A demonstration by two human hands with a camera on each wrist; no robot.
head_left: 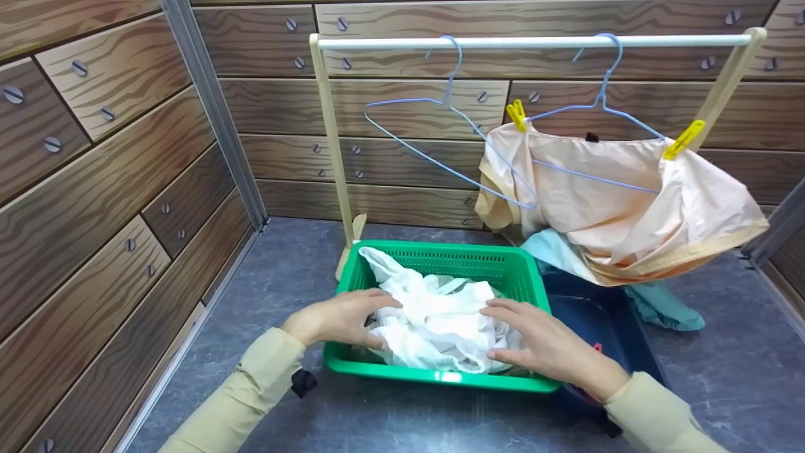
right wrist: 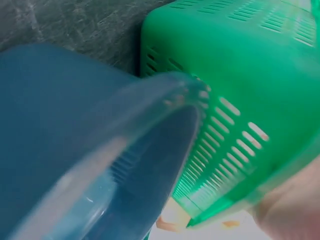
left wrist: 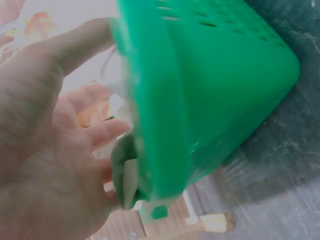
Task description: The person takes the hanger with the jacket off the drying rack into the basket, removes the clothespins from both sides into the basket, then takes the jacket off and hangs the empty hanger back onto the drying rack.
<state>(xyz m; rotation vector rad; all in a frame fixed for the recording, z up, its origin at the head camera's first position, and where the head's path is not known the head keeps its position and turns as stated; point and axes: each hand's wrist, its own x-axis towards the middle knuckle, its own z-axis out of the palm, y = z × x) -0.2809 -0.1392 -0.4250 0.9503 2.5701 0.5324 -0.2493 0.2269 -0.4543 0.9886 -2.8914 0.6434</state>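
White cloth [head_left: 440, 314] with thin straps lies bunched in a green plastic basket [head_left: 449, 380]. My left hand [head_left: 349, 318] reaches over the basket's left side, thumb and fingers spread apart at the cloth's edge. On the opposite side, my right hand [head_left: 541, 336] has its fingers spread too, with the fingertips right at the cloth. The left wrist view shows my left hand [left wrist: 60, 135] beside the basket rim [left wrist: 160, 110], its fingers loosely bent inward. Only a blurred part of my right hand [right wrist: 292, 207] appears in the right wrist view, past the basket wall.
A rack with a white rail [head_left: 534, 43] stands behind the basket. An unloaded blue hanger [head_left: 449, 151] hangs there, beside a peach garment [head_left: 604, 207] clipped to another hanger by yellow clothespins [head_left: 684, 139]. A dark blue bin [head_left: 607, 321] and teal cloth [head_left: 666, 305] lie to the right.
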